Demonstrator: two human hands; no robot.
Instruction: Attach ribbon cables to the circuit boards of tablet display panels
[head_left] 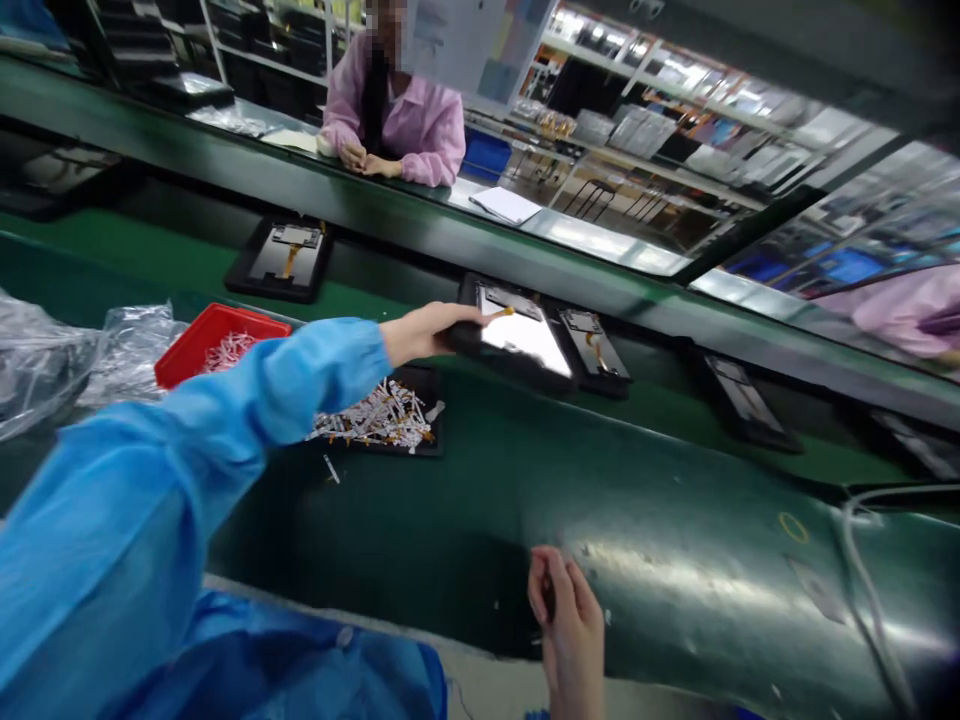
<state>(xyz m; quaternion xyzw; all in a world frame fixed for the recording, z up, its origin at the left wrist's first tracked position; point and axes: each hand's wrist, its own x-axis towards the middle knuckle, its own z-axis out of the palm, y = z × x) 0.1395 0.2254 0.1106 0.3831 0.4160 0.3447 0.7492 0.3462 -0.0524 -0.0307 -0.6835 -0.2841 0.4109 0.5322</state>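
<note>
My left hand (429, 333) stretches forward and grips the left end of a black tray (517, 372), its thumb over the rim and its other fingers mostly hidden. A shiny flat panel with an orange flex cable (508, 311) lies in that tray, which is tilted and overlaps a similar tray (611, 385) to its right. Low at the front, my right hand (568, 612) is held with curled, closed fingers near the green work surface (465, 530). Whatever those fingers may hold is hidden.
A dark tray of small white strips (382, 418) sits below my left forearm, near a red bin (199, 340) and clear plastic bags (127, 345). More black trays (279, 262) line the green belt. A person in pink (431, 125) sits opposite. A pale cable (862, 560) runs at right.
</note>
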